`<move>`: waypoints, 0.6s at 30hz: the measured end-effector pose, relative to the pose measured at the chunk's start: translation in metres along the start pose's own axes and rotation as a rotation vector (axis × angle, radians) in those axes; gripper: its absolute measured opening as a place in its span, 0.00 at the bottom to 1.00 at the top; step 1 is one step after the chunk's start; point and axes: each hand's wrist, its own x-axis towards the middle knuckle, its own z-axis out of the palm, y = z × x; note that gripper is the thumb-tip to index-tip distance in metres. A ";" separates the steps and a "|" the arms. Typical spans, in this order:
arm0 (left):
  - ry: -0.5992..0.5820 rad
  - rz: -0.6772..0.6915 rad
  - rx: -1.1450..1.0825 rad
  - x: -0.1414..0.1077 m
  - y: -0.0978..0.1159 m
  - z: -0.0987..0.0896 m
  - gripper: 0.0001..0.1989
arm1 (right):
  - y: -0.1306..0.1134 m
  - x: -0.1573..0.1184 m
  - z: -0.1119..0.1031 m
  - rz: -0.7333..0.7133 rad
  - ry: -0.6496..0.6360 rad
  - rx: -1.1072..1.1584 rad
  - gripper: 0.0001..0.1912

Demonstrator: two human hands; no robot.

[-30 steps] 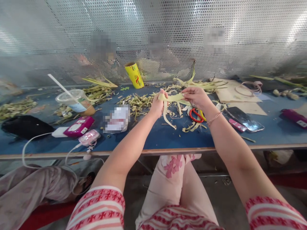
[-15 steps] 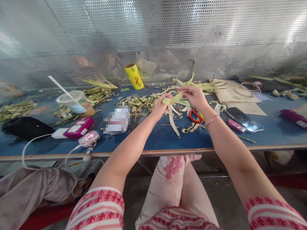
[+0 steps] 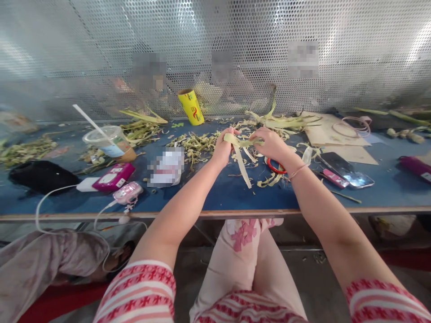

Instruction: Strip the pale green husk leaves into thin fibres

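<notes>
Pale green strips of leaf, like husk [image 3: 241, 162], are held between my two hands above the blue table. My left hand [image 3: 225, 146] is closed on one end, where the strip bends over the fingers and a long tail hangs down. My right hand [image 3: 269, 142] pinches the other side of the strip. Just below that hand lie red-handled scissors [image 3: 276, 167], partly hidden by my wrist. Shredded leaf scraps [image 3: 197, 146] lie behind and left of my hands, and longer leaf pieces [image 3: 279, 120] are heaped behind my right hand.
Left on the table [image 3: 215, 197] stand a plastic cup with straw [image 3: 109, 141], a purple box [image 3: 113, 177] and a pink cased gadget [image 3: 128, 193] on a cable. A yellow tube [image 3: 191, 107] leans near the perforated metal wall [image 3: 249, 36]. Phones [image 3: 346, 169] lie right. Someone's legs [image 3: 50, 260] show lower left.
The strip in my hands has turned from a broad flat face to a narrower, folded one. My right hand has moved slightly down. The whole view has shifted a little.
</notes>
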 end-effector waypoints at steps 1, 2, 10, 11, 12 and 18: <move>0.012 -0.001 -0.005 0.000 0.000 0.000 0.19 | -0.004 -0.002 0.001 -0.063 0.008 -0.080 0.18; 0.024 -0.001 -0.011 0.000 0.000 0.000 0.19 | -0.009 -0.004 0.001 -0.113 0.018 -0.150 0.21; 0.062 -0.023 -0.188 -0.001 0.002 0.001 0.17 | -0.033 -0.017 0.021 -0.407 -0.058 -0.450 0.29; 0.067 -0.057 -0.201 -0.001 0.003 0.001 0.17 | -0.032 -0.018 0.025 -0.433 -0.053 -0.465 0.28; 0.076 -0.090 -0.208 -0.001 0.003 0.001 0.18 | -0.031 -0.018 0.029 -0.457 -0.045 -0.476 0.26; 0.168 -0.187 -0.231 0.006 0.001 0.001 0.21 | -0.029 -0.015 0.039 -0.483 -0.029 -0.463 0.20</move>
